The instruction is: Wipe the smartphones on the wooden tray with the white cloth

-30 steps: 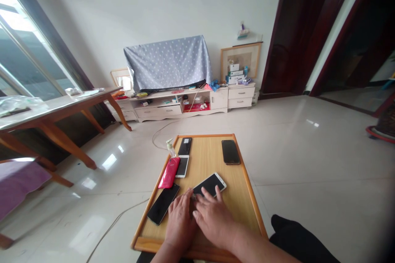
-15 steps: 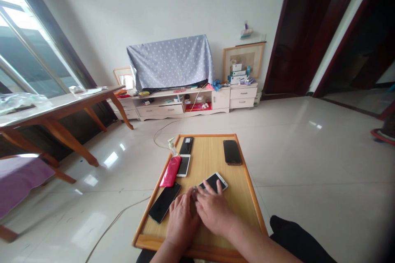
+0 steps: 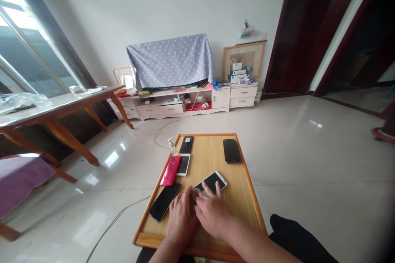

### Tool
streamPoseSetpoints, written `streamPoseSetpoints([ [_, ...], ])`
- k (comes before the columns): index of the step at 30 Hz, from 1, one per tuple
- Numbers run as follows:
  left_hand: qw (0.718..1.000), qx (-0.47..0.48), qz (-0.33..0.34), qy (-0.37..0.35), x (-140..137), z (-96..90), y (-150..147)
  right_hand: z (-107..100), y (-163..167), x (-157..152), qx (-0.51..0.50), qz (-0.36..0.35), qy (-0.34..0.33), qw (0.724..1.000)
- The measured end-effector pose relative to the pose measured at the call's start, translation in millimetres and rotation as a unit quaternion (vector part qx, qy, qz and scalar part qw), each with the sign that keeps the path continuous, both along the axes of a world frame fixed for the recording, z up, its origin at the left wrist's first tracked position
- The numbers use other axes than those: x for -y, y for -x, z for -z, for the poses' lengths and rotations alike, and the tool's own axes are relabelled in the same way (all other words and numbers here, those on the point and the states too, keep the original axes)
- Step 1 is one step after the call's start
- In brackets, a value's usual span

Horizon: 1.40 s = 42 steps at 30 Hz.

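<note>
A white smartphone (image 3: 211, 181) with a dark screen lies slanted on the small wooden table (image 3: 206, 148). At its near left end my two hands meet. My left hand (image 3: 182, 215) has its fingers pressed together, their tips at the phone's corner; a tiny shiny bit shows there, too small to name. My right hand (image 3: 212, 210) reaches over the phone's near edge with its visible fingers spread, some over the screen. Its thumb is hidden. Close beside my left hand is a black phone (image 3: 164, 201), face up.
A red phone (image 3: 170, 171) overlaps another white phone (image 3: 184, 165) on the left. Behind them are a dark phone (image 3: 186, 144) and a pump bottle (image 3: 172, 146). One more black phone (image 3: 232, 151) lies at the far right. A cable (image 3: 119, 215) runs over the floor.
My right hand's fingers have shifted slightly at the white smartphone's near end. The phones stay where they were.
</note>
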<state>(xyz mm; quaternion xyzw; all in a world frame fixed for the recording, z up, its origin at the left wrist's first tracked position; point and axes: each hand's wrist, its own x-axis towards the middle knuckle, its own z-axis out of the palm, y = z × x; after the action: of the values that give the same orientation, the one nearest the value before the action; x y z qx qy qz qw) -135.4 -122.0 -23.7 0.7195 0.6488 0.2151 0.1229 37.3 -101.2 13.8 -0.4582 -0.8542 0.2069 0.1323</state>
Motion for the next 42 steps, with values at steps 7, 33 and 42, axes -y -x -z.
streamPoseSetpoints([
  [7, 1.0, -0.011, -0.012, -0.014, 1, -2.1, -3, -1, -32, -29, 0.057, 0.16, 0.014, 0.985],
  [33, 1.0, -0.028, -0.007, -0.005, 2, -2.7, -3, 1, -33, 30, -0.01, 0.029, -0.004, 1.0],
  [42, 1.0, -0.014, -0.003, -0.001, 5, -6.5, -2, 5, -41, -7, 0.036, 0.141, -0.013, 0.989],
])
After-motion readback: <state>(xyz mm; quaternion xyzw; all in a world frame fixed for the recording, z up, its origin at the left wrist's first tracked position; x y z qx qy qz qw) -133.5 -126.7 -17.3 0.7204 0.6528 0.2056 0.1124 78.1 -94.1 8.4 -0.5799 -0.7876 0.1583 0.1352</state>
